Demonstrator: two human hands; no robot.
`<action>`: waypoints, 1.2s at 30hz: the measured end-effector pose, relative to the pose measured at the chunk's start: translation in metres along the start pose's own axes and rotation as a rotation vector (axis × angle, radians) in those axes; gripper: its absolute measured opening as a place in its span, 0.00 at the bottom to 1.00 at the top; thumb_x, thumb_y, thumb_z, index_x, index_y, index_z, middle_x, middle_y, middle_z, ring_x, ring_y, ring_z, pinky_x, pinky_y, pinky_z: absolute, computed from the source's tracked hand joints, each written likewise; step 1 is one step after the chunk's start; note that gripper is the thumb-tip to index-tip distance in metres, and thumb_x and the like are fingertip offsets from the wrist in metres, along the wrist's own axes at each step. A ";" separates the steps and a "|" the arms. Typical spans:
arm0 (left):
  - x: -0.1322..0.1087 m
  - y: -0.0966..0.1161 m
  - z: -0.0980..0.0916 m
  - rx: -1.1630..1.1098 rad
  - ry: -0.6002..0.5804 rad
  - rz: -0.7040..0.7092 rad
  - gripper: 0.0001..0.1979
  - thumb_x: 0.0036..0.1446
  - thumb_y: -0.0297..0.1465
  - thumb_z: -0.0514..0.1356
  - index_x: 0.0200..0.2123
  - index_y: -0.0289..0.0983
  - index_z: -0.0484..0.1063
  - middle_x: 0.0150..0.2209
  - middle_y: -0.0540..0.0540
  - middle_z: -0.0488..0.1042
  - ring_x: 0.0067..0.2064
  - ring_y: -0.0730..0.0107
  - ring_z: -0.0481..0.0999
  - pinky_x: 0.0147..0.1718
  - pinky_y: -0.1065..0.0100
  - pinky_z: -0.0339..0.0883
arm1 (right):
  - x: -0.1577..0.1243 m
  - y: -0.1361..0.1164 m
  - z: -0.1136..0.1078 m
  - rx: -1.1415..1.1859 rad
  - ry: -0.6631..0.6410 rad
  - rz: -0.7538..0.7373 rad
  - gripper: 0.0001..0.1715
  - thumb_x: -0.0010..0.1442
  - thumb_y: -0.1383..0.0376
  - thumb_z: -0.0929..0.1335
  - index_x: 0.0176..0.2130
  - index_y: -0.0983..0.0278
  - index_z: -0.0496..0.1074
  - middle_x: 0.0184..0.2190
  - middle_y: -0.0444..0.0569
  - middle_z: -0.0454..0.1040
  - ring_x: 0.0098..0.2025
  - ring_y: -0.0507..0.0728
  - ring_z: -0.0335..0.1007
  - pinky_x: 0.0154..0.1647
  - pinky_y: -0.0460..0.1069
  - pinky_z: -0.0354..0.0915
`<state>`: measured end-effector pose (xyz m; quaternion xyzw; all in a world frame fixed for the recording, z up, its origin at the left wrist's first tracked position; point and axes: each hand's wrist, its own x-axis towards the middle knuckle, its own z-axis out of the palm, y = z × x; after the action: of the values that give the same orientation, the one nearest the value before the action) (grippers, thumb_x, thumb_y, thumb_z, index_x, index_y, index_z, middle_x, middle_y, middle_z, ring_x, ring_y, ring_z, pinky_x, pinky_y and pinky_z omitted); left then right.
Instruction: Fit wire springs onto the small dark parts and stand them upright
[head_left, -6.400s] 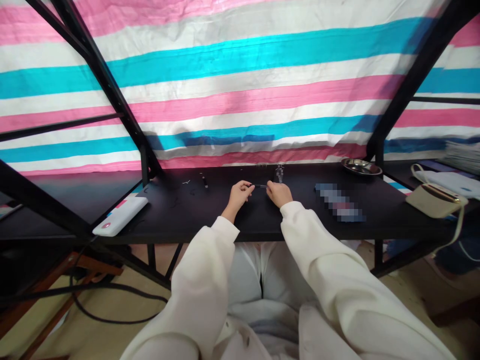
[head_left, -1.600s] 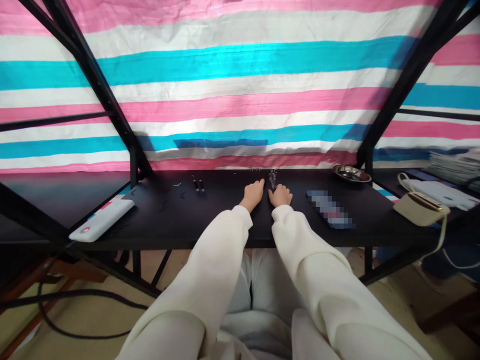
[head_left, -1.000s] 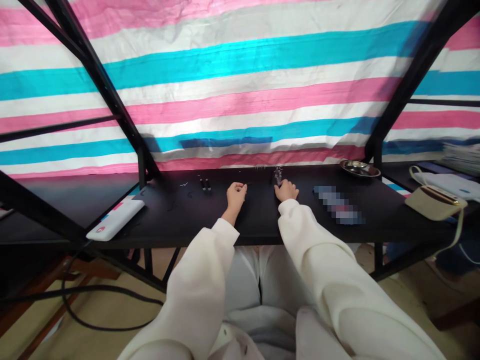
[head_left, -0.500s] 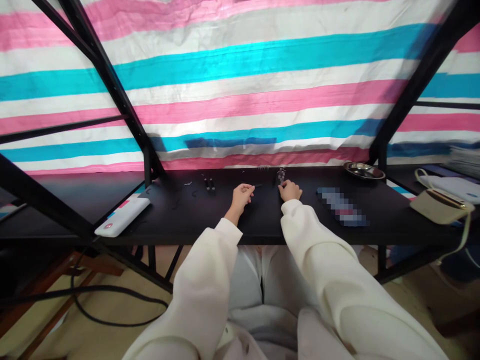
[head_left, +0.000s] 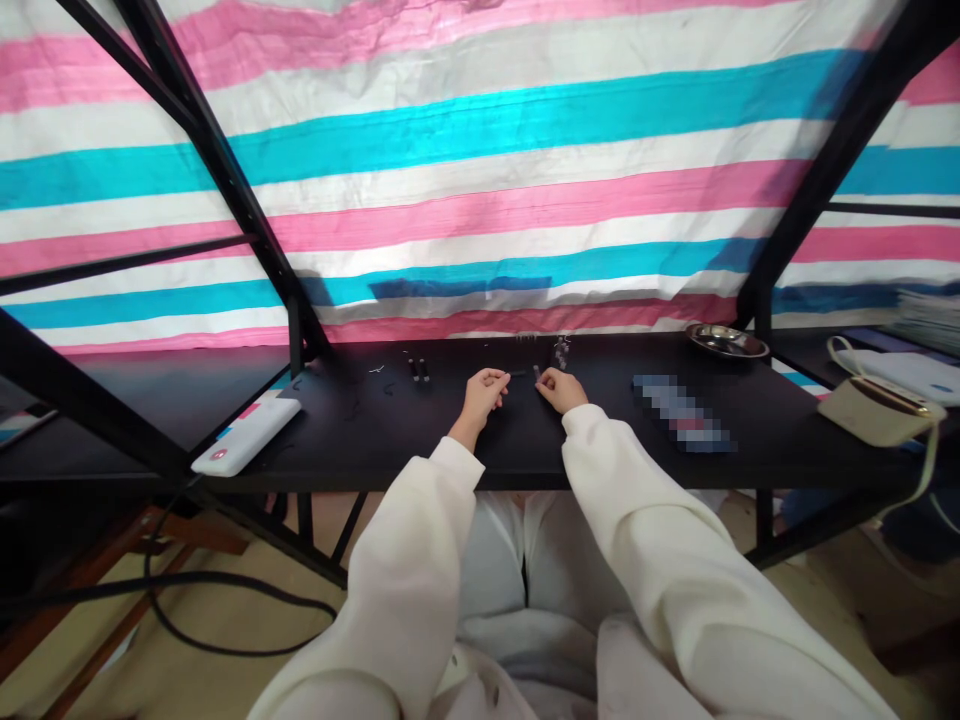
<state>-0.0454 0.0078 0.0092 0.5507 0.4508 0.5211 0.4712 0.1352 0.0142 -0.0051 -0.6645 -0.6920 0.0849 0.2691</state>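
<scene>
Closest to you are your pale trousers (head_left: pixel 491 560), with your white sleeves (head_left: pixel 637 510) reaching out over the black surface (head_left: pixel 465 465). On your left lies a white case (head_left: pixel 249 434), tilted away from you; it bears a round pink mark at its near end, too small to read. Over to your right a flat object (head_left: pixel 682 412) is pixelated, so any writing on it is hidden, and farther right sits a beige bag (head_left: pixel 874 408) with a strap.

Your left hand (head_left: pixel 484 393) pinches one end of a slim dark stick (head_left: pixel 517 374), which points from your fingertips toward your right hand (head_left: pixel 562 390) and stops just short of it. Your right hand closes thumb and finger on a small grey piece (head_left: pixel 536 372), standing up from the grip.

Beyond, left of your hands, two short dark tubes (head_left: pixel 418 370) with pale ends lie side by side. A cluster of small clear pieces (head_left: pixel 561 350) lies just past your right hand. A shiny metal dish (head_left: pixel 726 342) rests at the right, before the striped sheet (head_left: pixel 495 190).
</scene>
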 end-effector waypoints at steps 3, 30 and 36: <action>0.001 -0.001 0.000 0.009 0.007 0.005 0.14 0.46 0.38 0.62 0.31 0.33 0.67 0.19 0.54 0.67 0.13 0.84 0.60 0.11 0.77 0.48 | -0.003 -0.005 0.000 0.000 -0.031 -0.114 0.07 0.55 0.61 0.65 0.36 0.59 0.69 0.26 0.41 0.72 0.31 0.50 0.66 0.30 0.43 0.55; -0.007 -0.003 0.001 0.237 -0.118 0.196 0.11 0.47 0.37 0.60 0.30 0.35 0.67 0.16 0.55 0.65 0.13 0.82 0.60 0.13 0.77 0.52 | -0.016 -0.026 -0.007 -0.350 -0.012 -0.274 0.13 0.59 0.64 0.58 0.42 0.63 0.67 0.35 0.52 0.75 0.36 0.57 0.69 0.34 0.47 0.52; -0.005 -0.001 0.001 0.164 -0.095 0.169 0.13 0.47 0.38 0.61 0.31 0.34 0.67 0.16 0.55 0.66 0.13 0.82 0.59 0.13 0.77 0.51 | -0.017 -0.025 -0.004 -0.262 0.036 -0.305 0.14 0.60 0.59 0.59 0.41 0.62 0.68 0.30 0.48 0.75 0.31 0.54 0.69 0.30 0.45 0.52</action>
<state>-0.0451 0.0028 0.0071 0.6476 0.4208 0.4936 0.3998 0.1146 -0.0059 0.0059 -0.5826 -0.7849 -0.0596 0.2022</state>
